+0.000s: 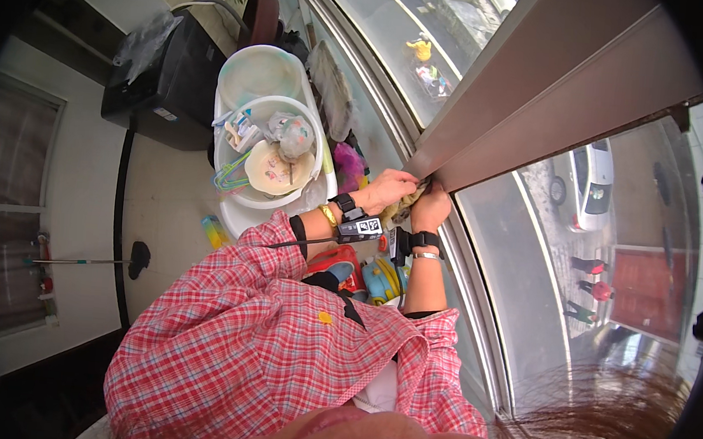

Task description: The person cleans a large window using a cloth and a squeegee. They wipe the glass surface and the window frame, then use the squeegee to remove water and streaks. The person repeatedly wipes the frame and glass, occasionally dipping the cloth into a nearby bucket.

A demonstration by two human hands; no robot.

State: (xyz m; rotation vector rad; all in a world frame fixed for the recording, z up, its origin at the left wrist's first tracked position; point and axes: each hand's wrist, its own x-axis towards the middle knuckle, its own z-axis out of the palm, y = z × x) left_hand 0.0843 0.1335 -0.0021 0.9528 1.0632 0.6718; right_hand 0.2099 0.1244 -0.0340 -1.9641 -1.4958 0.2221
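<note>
At the lower corner where the window's metal frame post (pixel 491 100) meets the sill, both of my hands are close together. My left hand (pixel 389 191) grips a crumpled yellow-brown patterned cloth (pixel 399 211) from the left side. The cloth's upper end reaches between the hands to my right hand (pixel 431 208), whose bent fingers hold it against the foot of the post. My right fingertips are partly hidden by the hand itself. Below the cloth's loose end is dark clutter. The sliding window track (pixel 477 279) runs beside my right wrist.
A white basin (pixel 315 173) holding a bowl (pixel 269 162), hangers and bagged items rests in a larger white tub (pixel 328 196). A black appliance (pixel 164 81) stands beyond. A red container (pixel 357 269) and blue-yellow bag (pixel 382 277) lie below my forearms. Window glass (pixel 511 232) overlooks a street with people.
</note>
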